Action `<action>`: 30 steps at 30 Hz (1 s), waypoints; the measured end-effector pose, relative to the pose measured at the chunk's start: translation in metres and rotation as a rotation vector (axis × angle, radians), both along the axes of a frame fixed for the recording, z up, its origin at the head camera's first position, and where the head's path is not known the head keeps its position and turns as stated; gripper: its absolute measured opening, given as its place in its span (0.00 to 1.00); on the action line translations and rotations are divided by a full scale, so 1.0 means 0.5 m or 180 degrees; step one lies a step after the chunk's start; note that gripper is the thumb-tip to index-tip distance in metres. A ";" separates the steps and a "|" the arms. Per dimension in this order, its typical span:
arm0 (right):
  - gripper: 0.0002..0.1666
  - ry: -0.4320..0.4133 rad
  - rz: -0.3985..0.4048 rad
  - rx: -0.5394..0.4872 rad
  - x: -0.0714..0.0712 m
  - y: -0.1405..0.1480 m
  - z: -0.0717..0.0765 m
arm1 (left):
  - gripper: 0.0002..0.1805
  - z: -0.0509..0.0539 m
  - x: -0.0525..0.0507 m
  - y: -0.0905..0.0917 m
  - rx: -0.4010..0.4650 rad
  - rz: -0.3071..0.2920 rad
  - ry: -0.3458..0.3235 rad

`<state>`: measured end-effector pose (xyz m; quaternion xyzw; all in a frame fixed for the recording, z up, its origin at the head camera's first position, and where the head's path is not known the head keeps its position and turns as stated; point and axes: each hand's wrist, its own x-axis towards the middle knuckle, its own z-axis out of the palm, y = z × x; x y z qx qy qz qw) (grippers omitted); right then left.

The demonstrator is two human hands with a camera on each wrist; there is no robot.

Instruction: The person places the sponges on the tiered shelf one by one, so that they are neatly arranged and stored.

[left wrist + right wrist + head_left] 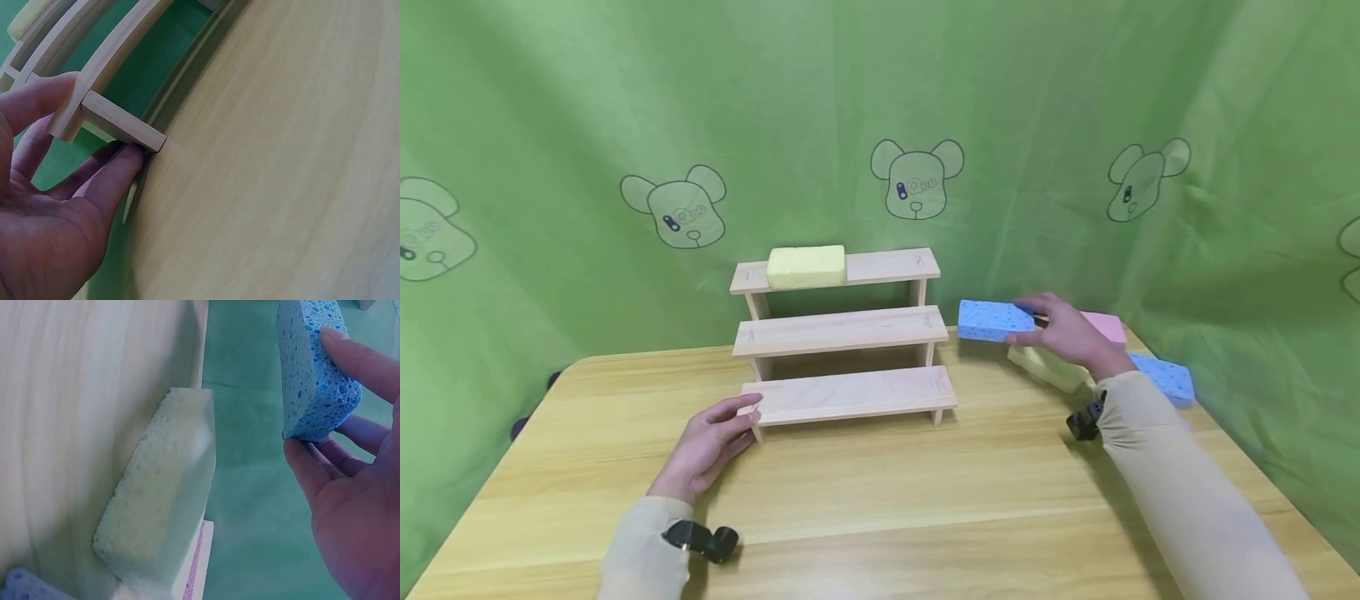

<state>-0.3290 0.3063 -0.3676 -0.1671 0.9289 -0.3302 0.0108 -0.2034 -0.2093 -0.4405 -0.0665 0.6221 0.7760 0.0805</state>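
Observation:
A blue sponge is pinched at its right end by my right hand, held up off the table to the right of the stepped wooden rack. In the right wrist view the thumb lies on one face of the blue sponge and the fingers are behind it. My left hand grips the left end of the rack's lowest step, thumb and fingers around the board and its leg. On the rack's top step rests a yellow sponge.
Under and beside the right forearm lie a second yellow sponge, a pink sponge and another blue sponge, near the table's right edge. A green curtain hangs behind the wooden table and along its sides.

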 end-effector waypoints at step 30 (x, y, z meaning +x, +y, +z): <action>0.44 0.0225 0.0001 -0.0503 0.022 0.001 0.061 | 0.16 -0.001 -0.001 0.001 0.0036 0.0023 -0.0021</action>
